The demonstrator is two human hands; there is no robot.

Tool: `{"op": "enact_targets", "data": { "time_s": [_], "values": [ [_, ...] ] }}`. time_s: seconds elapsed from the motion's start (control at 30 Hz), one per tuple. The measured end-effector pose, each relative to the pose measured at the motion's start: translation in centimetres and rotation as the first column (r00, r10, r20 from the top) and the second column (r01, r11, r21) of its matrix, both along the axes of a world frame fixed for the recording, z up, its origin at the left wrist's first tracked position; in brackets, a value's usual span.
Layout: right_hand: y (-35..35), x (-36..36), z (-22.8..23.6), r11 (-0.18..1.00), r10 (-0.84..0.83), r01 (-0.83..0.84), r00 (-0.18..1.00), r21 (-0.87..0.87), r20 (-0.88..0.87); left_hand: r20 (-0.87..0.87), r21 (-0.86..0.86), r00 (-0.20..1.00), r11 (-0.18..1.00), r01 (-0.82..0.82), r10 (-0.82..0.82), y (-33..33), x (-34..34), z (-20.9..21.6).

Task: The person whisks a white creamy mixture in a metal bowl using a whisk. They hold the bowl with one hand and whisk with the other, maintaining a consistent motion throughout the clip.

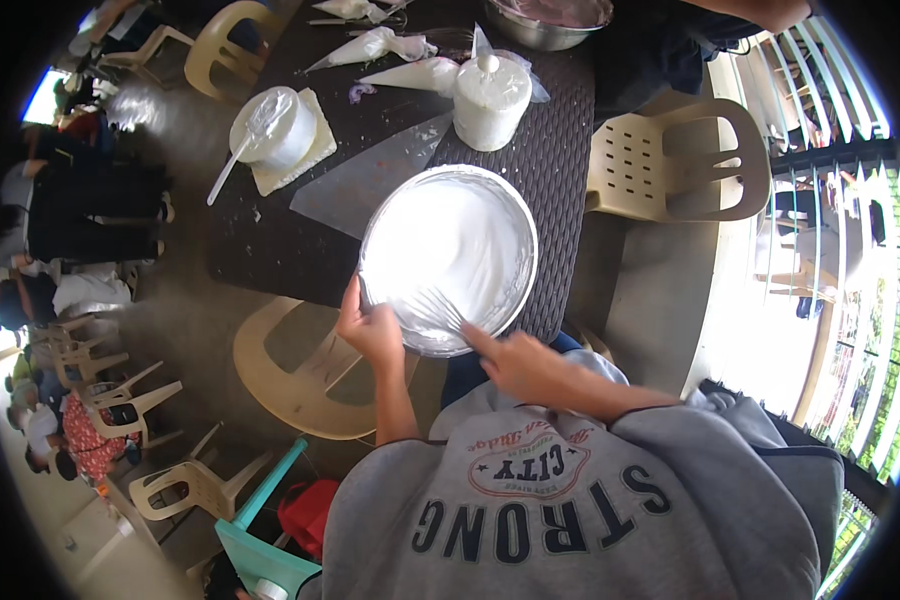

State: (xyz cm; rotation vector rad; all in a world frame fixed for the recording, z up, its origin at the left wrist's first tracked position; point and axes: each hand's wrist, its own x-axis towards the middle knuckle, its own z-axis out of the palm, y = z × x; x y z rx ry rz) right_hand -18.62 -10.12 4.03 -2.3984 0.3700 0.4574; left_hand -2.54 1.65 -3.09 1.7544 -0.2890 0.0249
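Observation:
My left hand (373, 332) grips the near left rim of a round bowl (527, 245), with the thumb over the edge. The bowl is tilted toward me at the table's near edge. Smooth white cream (440, 225) covers its inside. In my right hand (515, 362), fingers closed around the handle, is a wire whisk (433, 312). Its wires lie in the cream at the near side of the bowl. The right hand is slightly blurred, and the handle is mostly hidden in it. Just beyond the bowl stands a white-coated cylinder (492, 108) with a small ball on top.
Filled piping bags (410, 75) lie across the dark woven table (550, 190). A white tub (288, 140) with a spatula (232, 165) stands left, near a clear triangular sheet (355, 185). A metal bowl (550, 38) is at the back. Beige chairs (660, 165) flank the table.

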Motion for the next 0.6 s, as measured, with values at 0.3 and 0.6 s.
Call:
{"op": "enact_targets", "data": {
  "time_s": [0.3, 0.6],
  "values": [
    [1.3, -1.0, -2.2, 0.971, -0.167, 0.147, 0.981, 0.187, 0.095, -0.148, -0.054, 0.989, 0.999, 0.001, -0.009, 0.1, 0.7, 0.7],
    [1.9, 0.8, -2.2, 0.931, -0.31, 0.3, 0.95, 0.207, 0.02, -0.14, -0.106, 0.99, 0.994, 0.012, -0.027, -0.4, 0.5, 1.3]
  ]
}}
